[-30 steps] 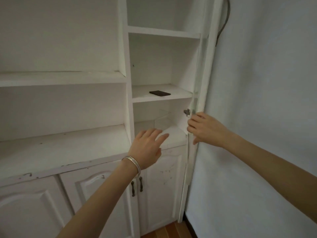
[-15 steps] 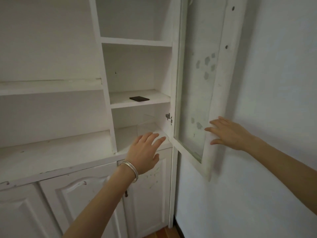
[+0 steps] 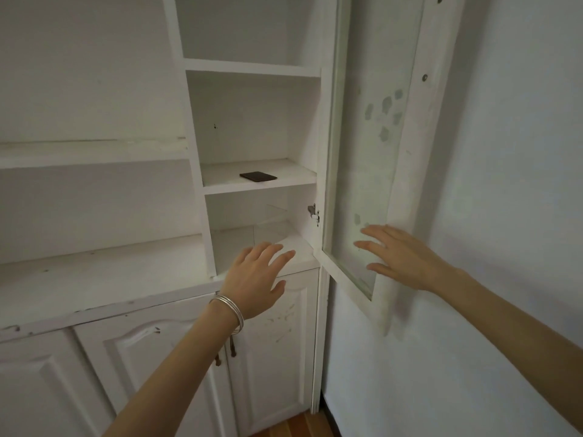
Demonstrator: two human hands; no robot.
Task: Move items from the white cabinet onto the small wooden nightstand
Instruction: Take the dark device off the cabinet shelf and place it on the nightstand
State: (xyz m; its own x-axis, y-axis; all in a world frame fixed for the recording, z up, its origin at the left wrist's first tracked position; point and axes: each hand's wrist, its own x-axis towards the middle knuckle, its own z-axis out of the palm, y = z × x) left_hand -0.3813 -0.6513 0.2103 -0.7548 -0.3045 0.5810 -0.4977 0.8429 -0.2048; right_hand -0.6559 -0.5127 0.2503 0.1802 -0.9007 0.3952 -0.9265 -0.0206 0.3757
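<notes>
The white cabinet (image 3: 194, 171) fills the left and middle of the view. Its tall glass door (image 3: 366, 159) stands swung wide open against the right wall. A flat dark object (image 3: 258, 176), like a wallet, lies on the middle shelf of the narrow open compartment. A clear, see-through thing (image 3: 271, 227) stands on the shelf below. My left hand (image 3: 255, 280), a silver bangle on its wrist, hovers with fingers spread in front of the lowest open shelf. My right hand (image 3: 400, 258) lies flat with straight fingers on the lower part of the door. The nightstand is out of view.
Wide open shelves (image 3: 91, 152) run to the left. Shut lower cabinet doors with small dark handles (image 3: 232, 346) sit under the counter ledge. A white wall (image 3: 504, 216) closes off the right side. Wooden floor (image 3: 296, 427) shows at the bottom.
The glass door has swung from nearly edge-on to wide open against the wall, my right hand following it to the right. My left hand has stayed by the lowest open shelf.
</notes>
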